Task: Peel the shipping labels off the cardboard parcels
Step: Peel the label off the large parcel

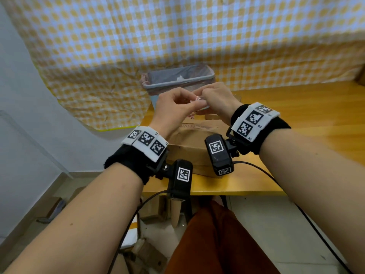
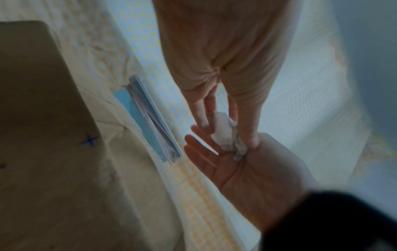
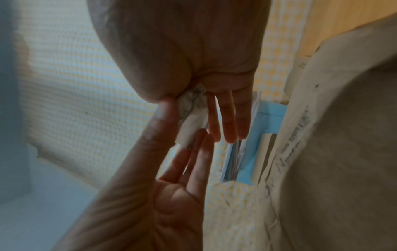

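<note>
A crumpled white shipping label (image 1: 198, 99) sits between both hands, raised above the brown cardboard parcel (image 1: 189, 139). My left hand (image 1: 194, 103) pinches it from the left, and my right hand (image 1: 203, 95) pinches it from the right. In the left wrist view the wadded label (image 2: 225, 134) shows grey print and lies between a thumb and fingers of each hand. The right wrist view has the label (image 3: 191, 118) pressed under my right thumb (image 3: 163, 115). The parcel (image 3: 343, 152) lies below and to the right there, with printed text along its edge.
A grey bin (image 1: 177, 80) with a pink liner stands just beyond the hands, off the table's far-left corner. The wooden table (image 1: 296, 119) stretches to the right. A yellow checked cloth (image 1: 177, 36) hangs behind. Cardboard scraps lie on the floor (image 1: 59, 206) at lower left.
</note>
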